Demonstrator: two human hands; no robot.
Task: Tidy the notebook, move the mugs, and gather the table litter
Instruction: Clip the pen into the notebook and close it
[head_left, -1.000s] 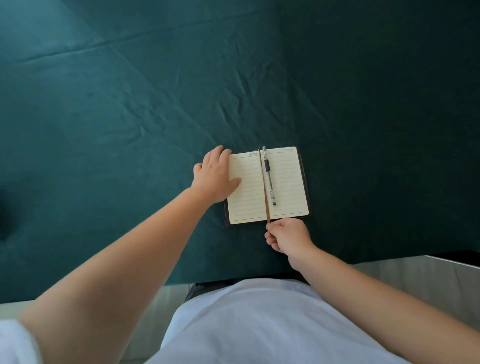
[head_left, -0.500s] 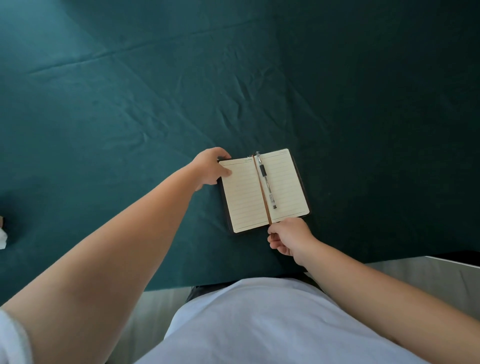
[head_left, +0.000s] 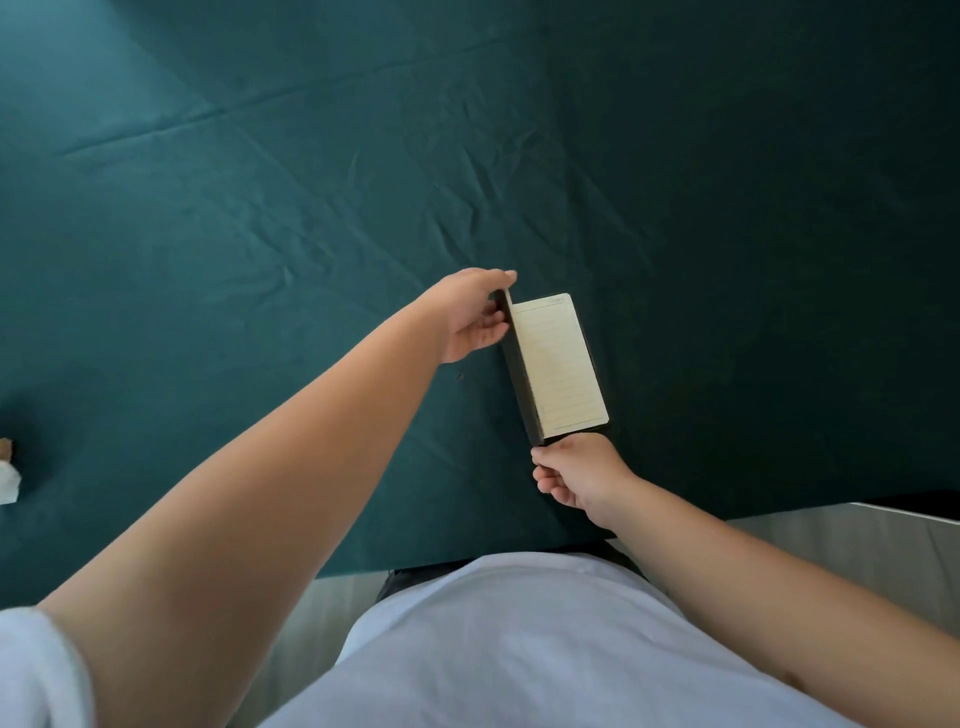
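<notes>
Holding: your left hand (head_left: 470, 314) grips the raised left cover of the notebook (head_left: 558, 364) at its far corner, thumb on top and fingers curled against the dark outer face.
Left cover: it stands close to upright on its edge, tilted over the right-hand page, so you see only its dark spine side as a thin strip.
Right page: it lies flat and faces up, cream with faint ruled lines, its dark cover showing as a border along the right and near edges.
Right hand: your right hand (head_left: 576, 473) sits at the near end of the spine, fingers curled in and pressed together at the notebook's lower corner; you cannot tell whether anything is pinched between them.
Notebook place: it rests on the green tablecloth (head_left: 260, 234), near the table's front edge, just ahead of your body.
Litter: a white crumpled scrap (head_left: 8, 480) lies at the far left edge of view, well apart from the notebook.
</notes>
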